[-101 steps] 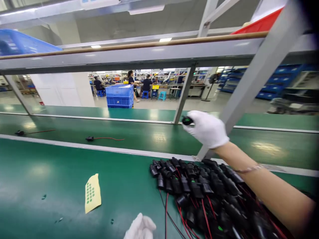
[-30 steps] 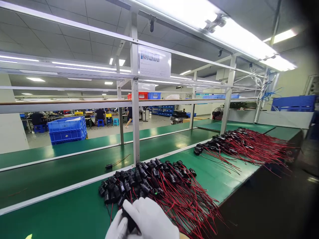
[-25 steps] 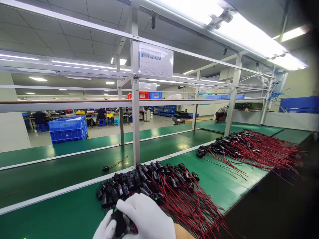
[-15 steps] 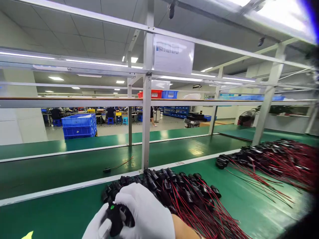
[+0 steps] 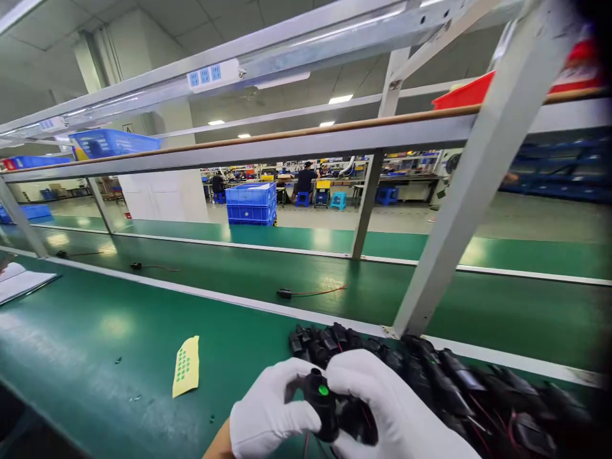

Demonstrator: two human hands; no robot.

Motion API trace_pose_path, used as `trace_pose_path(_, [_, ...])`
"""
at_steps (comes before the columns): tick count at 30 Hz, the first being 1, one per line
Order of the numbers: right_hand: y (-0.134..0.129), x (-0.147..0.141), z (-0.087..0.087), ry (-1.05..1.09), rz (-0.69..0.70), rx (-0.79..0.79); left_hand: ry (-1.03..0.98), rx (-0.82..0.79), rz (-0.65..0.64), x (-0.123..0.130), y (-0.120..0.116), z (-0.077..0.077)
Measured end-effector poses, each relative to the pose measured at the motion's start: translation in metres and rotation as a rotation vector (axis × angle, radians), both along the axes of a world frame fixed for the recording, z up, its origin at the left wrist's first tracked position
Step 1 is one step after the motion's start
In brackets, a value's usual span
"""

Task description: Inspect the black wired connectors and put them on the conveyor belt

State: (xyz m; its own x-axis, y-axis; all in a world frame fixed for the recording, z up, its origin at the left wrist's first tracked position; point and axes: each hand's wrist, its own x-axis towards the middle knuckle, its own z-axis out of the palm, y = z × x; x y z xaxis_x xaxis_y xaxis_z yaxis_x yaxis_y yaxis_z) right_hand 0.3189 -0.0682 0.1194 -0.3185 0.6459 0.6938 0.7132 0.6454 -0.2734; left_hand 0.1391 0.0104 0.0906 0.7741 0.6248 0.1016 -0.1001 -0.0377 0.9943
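Observation:
My left hand (image 5: 272,408) and my right hand (image 5: 396,408), both in white gloves, are closed around a small black cylindrical part (image 5: 319,395). A round green sticker (image 5: 324,390) is on its side facing me. Thin wires hang below the part, and my fingers hide much of its right side. A pile of similar black parts with red wires (image 5: 449,376) lies beside and behind my right hand. Left of my hands, a yellow sheet with rows of green dots (image 5: 186,366) lies on the green bench (image 5: 115,325).
Single wired black parts (image 5: 284,293) lie spaced along the strip behind the white rail (image 5: 215,294). A slanted metal post (image 5: 444,242) rises behind the pile. Open papers (image 5: 23,282) lie at far left, by part of another person's hand. Blue crates (image 5: 251,203) stand beyond the bench.
The view has swung left, bringing the yellow sheet and papers into sight. Both hands still hold the black part, and its green sticker now shows more fully.

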Motion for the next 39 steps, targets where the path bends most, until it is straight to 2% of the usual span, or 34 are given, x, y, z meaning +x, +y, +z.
trace_pose_path(3, [0.0,-0.002,-0.001,-0.056,-0.004,-0.015,0.002,-0.015,-0.018,-0.003,0.0,-0.001])
trace_pose_path(5, [0.001,-0.004,-0.002,-0.072,0.005,-0.022,0.021,0.035,-0.01,-0.004,0.0,0.0])
trace_pose_path(10, [0.005,-0.01,-0.011,-0.042,-0.025,-0.022,0.075,0.187,0.094,-0.006,-0.003,-0.002])
trace_pose_path(13, [0.007,-0.014,-0.016,0.008,-0.015,-0.042,0.083,0.165,0.149,-0.006,-0.008,-0.006])
trace_pose_path(15, [0.01,-0.015,-0.019,0.06,-0.028,-0.144,0.006,0.067,0.154,-0.004,-0.01,-0.008])
trace_pose_path(18, [0.017,-0.014,-0.022,0.224,-0.051,-0.409,-0.184,-0.161,0.112,0.005,-0.01,-0.015])
trace_pose_path(22, [0.032,-0.009,-0.03,0.533,0.064,-0.776,-0.269,-0.659,0.016,0.019,-0.006,-0.03])
trace_pose_path(25, [0.041,-0.008,-0.035,0.637,0.109,-0.865,-0.289,-0.959,0.047,0.022,-0.006,-0.04])
trace_pose_path(28, [0.044,-0.009,-0.039,0.651,0.107,-0.888,-0.352,-1.064,0.001,0.019,-0.008,-0.044])
trace_pose_path(32, [0.041,-0.008,-0.044,0.637,0.102,-0.88,-0.419,-1.153,-0.053,0.016,-0.012,-0.041])
trace_pose_path(39, [0.036,-0.01,-0.039,0.59,0.045,-0.843,-0.49,-1.186,-0.086,0.019,-0.016,-0.03])
